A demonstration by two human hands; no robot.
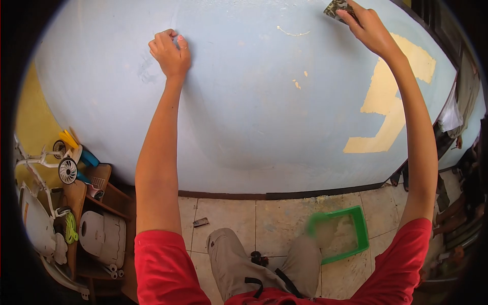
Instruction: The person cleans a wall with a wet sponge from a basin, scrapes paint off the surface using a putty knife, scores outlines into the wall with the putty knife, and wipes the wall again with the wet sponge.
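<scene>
Head view, mottled block (334,8), edge sloping down rightward

A pale blue wall (229,127) with bare cream patches meets a beige tiled floor (229,216) along a dark skirting board (223,195). At left, a yellow wall (31,109) rises behind wooden shelves (118,197); clothes (468,84) hang at right. The light is soft.
</scene>
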